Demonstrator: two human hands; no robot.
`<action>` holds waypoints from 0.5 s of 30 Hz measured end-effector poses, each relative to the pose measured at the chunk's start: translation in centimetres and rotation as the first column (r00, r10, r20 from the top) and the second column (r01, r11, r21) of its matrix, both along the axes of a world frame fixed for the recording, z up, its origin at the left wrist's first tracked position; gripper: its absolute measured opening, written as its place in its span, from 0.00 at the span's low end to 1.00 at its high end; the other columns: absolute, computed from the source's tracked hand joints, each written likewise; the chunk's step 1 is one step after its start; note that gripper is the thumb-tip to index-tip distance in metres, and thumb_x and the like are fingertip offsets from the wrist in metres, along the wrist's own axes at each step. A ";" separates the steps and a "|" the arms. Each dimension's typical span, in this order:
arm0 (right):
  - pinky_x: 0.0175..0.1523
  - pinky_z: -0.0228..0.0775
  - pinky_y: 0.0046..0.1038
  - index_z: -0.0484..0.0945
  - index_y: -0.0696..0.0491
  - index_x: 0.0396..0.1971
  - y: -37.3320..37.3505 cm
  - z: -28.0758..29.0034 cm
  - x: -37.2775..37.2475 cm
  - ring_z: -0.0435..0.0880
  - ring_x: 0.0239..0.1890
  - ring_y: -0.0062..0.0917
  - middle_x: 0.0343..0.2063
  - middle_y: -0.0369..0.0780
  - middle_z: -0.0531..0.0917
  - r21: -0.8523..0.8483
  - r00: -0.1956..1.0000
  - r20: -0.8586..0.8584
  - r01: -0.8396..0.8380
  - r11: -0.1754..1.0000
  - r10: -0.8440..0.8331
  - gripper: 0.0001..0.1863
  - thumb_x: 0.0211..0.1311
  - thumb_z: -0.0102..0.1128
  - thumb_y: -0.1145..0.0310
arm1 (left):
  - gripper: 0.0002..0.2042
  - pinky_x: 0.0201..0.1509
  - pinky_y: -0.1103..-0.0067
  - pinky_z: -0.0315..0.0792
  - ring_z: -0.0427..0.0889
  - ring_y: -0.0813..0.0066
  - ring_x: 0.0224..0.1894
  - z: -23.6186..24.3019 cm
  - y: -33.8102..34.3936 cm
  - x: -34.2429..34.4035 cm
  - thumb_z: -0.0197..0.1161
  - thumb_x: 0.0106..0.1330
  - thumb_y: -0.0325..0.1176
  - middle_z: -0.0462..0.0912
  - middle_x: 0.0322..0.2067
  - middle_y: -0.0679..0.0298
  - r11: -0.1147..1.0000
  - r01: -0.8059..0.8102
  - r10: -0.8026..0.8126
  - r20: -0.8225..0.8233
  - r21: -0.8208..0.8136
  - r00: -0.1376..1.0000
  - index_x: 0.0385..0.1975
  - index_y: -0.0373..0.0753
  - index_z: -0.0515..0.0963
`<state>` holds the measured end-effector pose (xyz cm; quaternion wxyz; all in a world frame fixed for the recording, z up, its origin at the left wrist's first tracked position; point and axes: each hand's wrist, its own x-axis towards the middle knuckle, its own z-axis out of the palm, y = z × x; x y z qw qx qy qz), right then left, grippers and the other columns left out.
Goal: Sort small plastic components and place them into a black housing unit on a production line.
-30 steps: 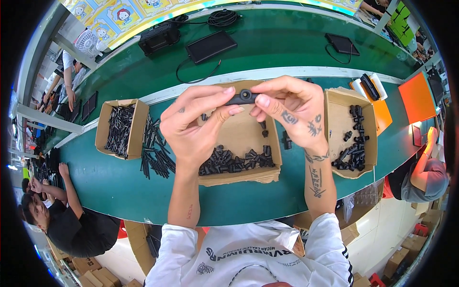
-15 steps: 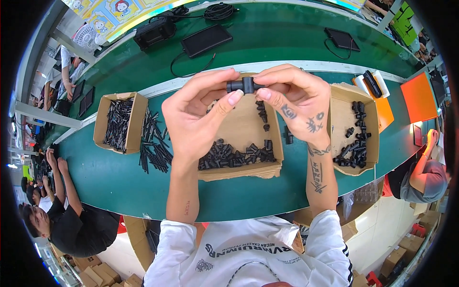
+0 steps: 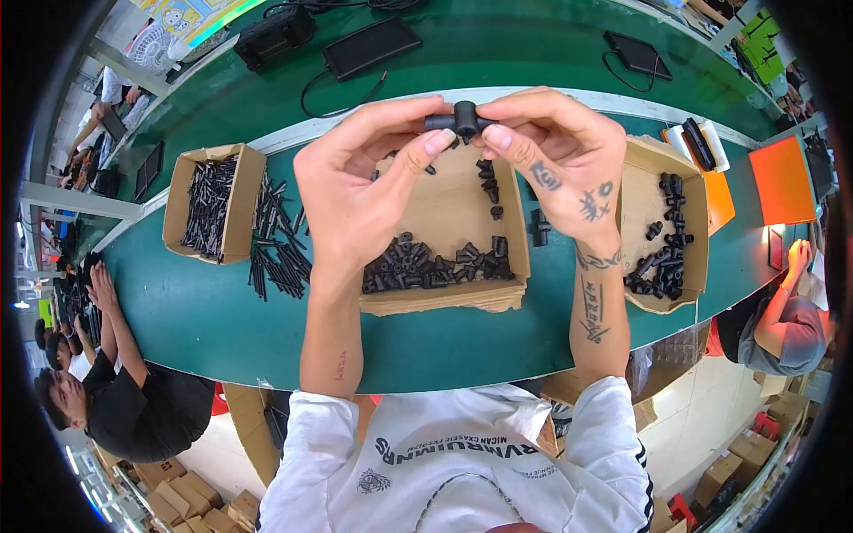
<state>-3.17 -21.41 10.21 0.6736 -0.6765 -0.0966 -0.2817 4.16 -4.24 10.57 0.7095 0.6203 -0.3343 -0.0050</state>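
Note:
A black plastic T-shaped fitting (image 3: 465, 117) is held up between both hands, over the far part of the middle cardboard tray (image 3: 444, 302). My left hand (image 3: 355, 169) pinches its left end between thumb and fingers. The right end sits in the pinch of my right hand (image 3: 564, 155), which has tattoos on its back. Below, the tray holds a pile of similar black fittings (image 3: 409, 265), with several more along its right side. To the right, another cardboard tray (image 3: 635, 195) contains more black fittings (image 3: 662, 266).
At the left stands a cardboard box (image 3: 240, 213) full of thin black rods (image 3: 209, 209), with loose rods (image 3: 277, 258) beside it. Black flat devices (image 3: 371, 49) with cables lie beyond the pale ledge. An orange bin (image 3: 782, 182) is far right. Other people sit at both sides.
Both hands have risen slightly away from me, and the fitting has been turned so its rounded middle part now points up. Both hands still grip it.

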 end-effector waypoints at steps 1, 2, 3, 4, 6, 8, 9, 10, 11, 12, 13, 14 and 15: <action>0.46 0.79 0.21 0.83 0.63 0.40 0.1 0.0 0.0 0.86 0.38 0.21 0.35 0.42 0.86 0.000 1.000 -0.002 -0.002 1.000 0.002 0.09 0.58 0.66 0.83 | 0.13 0.47 0.81 0.80 0.84 0.73 0.43 -0.2 0.0 0.1 0.68 0.58 0.16 0.85 0.41 0.55 1.000 -0.002 0.002 -0.002 0.000 1.000 0.43 0.29 0.83; 0.46 0.79 0.22 0.83 0.63 0.40 0.1 0.0 0.0 0.86 0.37 0.21 0.36 0.43 0.86 0.040 0.999 -0.029 -0.028 0.999 0.029 0.09 0.59 0.66 0.82 | 0.13 0.46 0.81 0.80 0.84 0.74 0.42 -0.6 0.1 0.2 0.68 0.58 0.16 0.85 0.40 0.55 1.000 -0.014 0.015 0.063 -0.018 0.998 0.43 0.29 0.83; 0.45 0.79 0.22 0.83 0.63 0.41 0.2 -0.2 0.0 0.86 0.37 0.21 0.36 0.43 0.86 0.081 0.997 -0.057 -0.053 0.995 0.058 0.09 0.59 0.66 0.82 | 0.12 0.45 0.82 0.79 0.84 0.74 0.40 -0.9 0.1 0.4 0.68 0.58 0.16 0.85 0.40 0.56 0.999 -0.025 0.030 0.126 -0.036 0.992 0.43 0.29 0.83; 0.45 0.79 0.22 0.83 0.63 0.41 0.1 -0.3 0.0 0.86 0.37 0.21 0.36 0.43 0.86 0.081 0.997 -0.059 -0.054 0.995 0.059 0.09 0.59 0.66 0.82 | 0.12 0.45 0.82 0.79 0.84 0.74 0.40 -0.9 0.2 0.6 0.68 0.58 0.16 0.85 0.40 0.56 0.999 -0.026 0.031 0.125 -0.036 0.992 0.43 0.29 0.83; 0.44 0.80 0.22 0.82 0.63 0.41 -0.1 -0.4 0.3 0.86 0.37 0.21 0.35 0.43 0.86 0.046 0.992 -0.086 -0.090 0.995 0.094 0.09 0.62 0.65 0.80 | 0.11 0.43 0.82 0.79 0.84 0.76 0.38 -0.8 0.4 1.0 0.68 0.59 0.17 0.85 0.39 0.57 0.998 -0.059 0.048 0.269 0.034 0.962 0.41 0.29 0.83; 0.43 0.80 0.22 0.83 0.63 0.40 0.3 -0.7 0.8 0.86 0.36 0.21 0.34 0.43 0.86 0.121 0.992 -0.074 -0.093 0.988 0.102 0.08 0.62 0.65 0.78 | 0.10 0.42 0.83 0.78 0.83 0.76 0.37 -0.7 0.7 1.1 0.67 0.59 0.17 0.85 0.38 0.58 0.997 -0.076 0.069 0.225 0.025 0.972 0.41 0.29 0.83; 0.41 0.79 0.22 0.83 0.63 0.39 0.5 -0.8 1.1 0.86 0.35 0.21 0.32 0.43 0.86 0.196 0.992 -0.059 -0.096 0.976 0.109 0.07 0.62 0.65 0.77 | 0.09 0.42 0.83 0.78 0.83 0.77 0.37 -0.5 0.9 1.1 0.67 0.60 0.16 0.85 0.38 0.59 0.995 -0.094 0.089 0.184 0.018 0.979 0.40 0.28 0.83; 0.41 0.79 0.22 0.83 0.63 0.39 0.5 -1.2 1.4 0.86 0.35 0.21 0.32 0.43 0.86 0.194 0.992 -0.054 -0.098 0.976 0.111 0.07 0.62 0.65 0.77 | 0.09 0.42 0.83 0.78 0.83 0.77 0.37 -0.1 1.3 1.1 0.67 0.60 0.16 0.85 0.38 0.59 0.995 -0.095 0.090 0.188 0.016 0.978 0.40 0.28 0.83; 0.40 0.79 0.24 0.83 0.62 0.37 0.6 -2.0 1.8 0.86 0.34 0.25 0.31 0.44 0.86 -0.083 0.993 -0.118 -0.003 0.997 -0.007 0.07 0.60 0.66 0.77 | 0.09 0.42 0.83 0.78 0.83 0.78 0.37 0.2 1.8 1.3 0.67 0.60 0.16 0.84 0.38 0.60 0.994 -0.101 0.095 0.154 0.030 0.983 0.40 0.28 0.82; 0.39 0.78 0.26 0.83 0.62 0.36 0.6 -2.7 2.3 0.86 0.32 0.28 0.31 0.45 0.86 -0.357 0.980 -0.145 0.076 0.931 -0.135 0.07 0.58 0.66 0.78 | 0.09 0.43 0.83 0.77 0.82 0.79 0.38 0.3 2.1 1.5 0.66 0.61 0.17 0.84 0.38 0.60 0.993 -0.110 0.104 0.120 0.045 0.987 0.40 0.28 0.82; 0.41 0.78 0.27 0.85 0.58 0.38 0.6 -3.1 2.6 0.86 0.33 0.29 0.34 0.47 0.85 -0.585 0.960 -0.250 -0.045 0.810 -0.127 0.08 0.58 0.67 0.76 | 0.09 0.43 0.83 0.77 0.82 0.79 0.38 0.5 2.2 1.5 0.66 0.61 0.17 0.84 0.38 0.60 0.993 -0.114 0.108 0.127 0.042 0.986 0.40 0.28 0.82; 0.42 0.78 0.32 0.85 0.57 0.36 1.1 -3.8 3.3 0.85 0.33 0.34 0.33 0.48 0.85 -0.667 0.943 -0.300 -0.098 0.739 -0.146 0.07 0.56 0.65 0.76 | 0.09 0.43 0.83 0.77 0.82 0.79 0.38 0.6 2.2 1.6 0.67 0.61 0.17 0.84 0.37 0.61 0.991 -0.124 0.116 0.124 0.053 0.985 0.41 0.28 0.82; 0.43 0.78 0.36 0.85 0.56 0.34 1.9 -4.6 3.8 0.85 0.34 0.38 0.33 0.50 0.84 -0.735 0.919 -0.351 -0.153 0.661 -0.178 0.07 0.54 0.64 0.77 | 0.09 0.44 0.83 0.77 0.82 0.80 0.38 0.8 2.3 1.5 0.67 0.61 0.17 0.83 0.37 0.61 0.990 -0.126 0.117 0.116 0.066 0.986 0.41 0.29 0.82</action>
